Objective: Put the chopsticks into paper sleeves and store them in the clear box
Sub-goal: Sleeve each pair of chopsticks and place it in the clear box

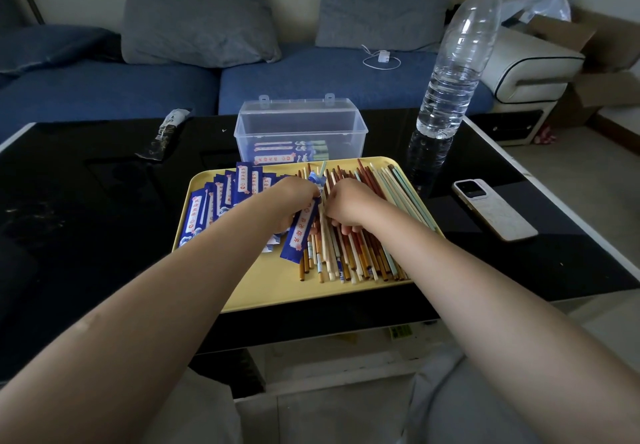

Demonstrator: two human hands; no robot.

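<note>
Yellow tray (242,291) sits on a black glossy table (86,201), near edge toward the person. Left half of tray: a fanned heap of blue paper sleeves (221,198) with red-and-white labels. Right half: loose chopsticks (360,253), mixed colours (wood, red-brown, cream, pale green), lying roughly parallel, tips toward the near edge. Left hand (294,201) is curled round one blue sleeve (301,232), which slants down across the left edge of the chopstick pile; a pale green stick end (322,166) pokes out beyond the sleeve's crumpled far end. Right hand (349,204), knuckles up, fingers curled down into the chopsticks; whether it actually grips any cannot be told, the fingertips being hidden. The two hands are close together, near the tray's middle. Clear box (299,125) stands just behind the tray, lid open and upright; several filled sleeves lie flat inside. Water bottle (457,56) stands to the right of the box. Phone (493,208) lies face down right of the tray. Dark wrapper (166,135) on the table's far left. Blue sofa (104,87) with grey cushions behind.
</note>
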